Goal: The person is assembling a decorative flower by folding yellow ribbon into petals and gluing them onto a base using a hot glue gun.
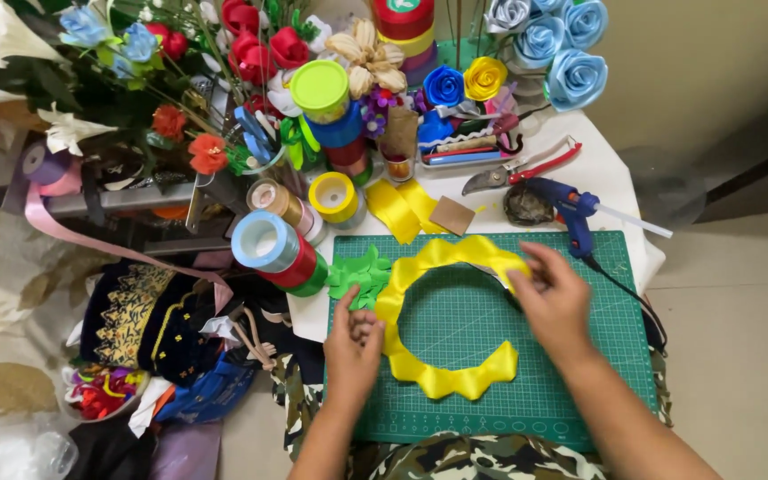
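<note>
Broadly, our work lies on the green gridded cutting mat [580, 356], which covers the near part of the white-draped surface [602, 169] and gives a flat bed for folding. On its middle sits the yellow satin ribbon ring of folded pointed petals [442, 378], open at about four o'clock where the petals have not closed the circle. We pin it from both sides so that it keeps its round shape: our left hand [353, 342] presses its fingertips together on the ring at nine o'clock, and our right hand [555, 298] pinches the loose end at two o'clock; both are narrowed onto the ribbon. At twelve o'clock, within reach, stands the blue hot glue gun [571, 209], beside red-handled pruning shears [522, 169]. Toward ten o'clock lie stacked ribbon spools [277, 249], and small green fabric leaves [362, 274] lie touching the ring's outer edge.
</note>
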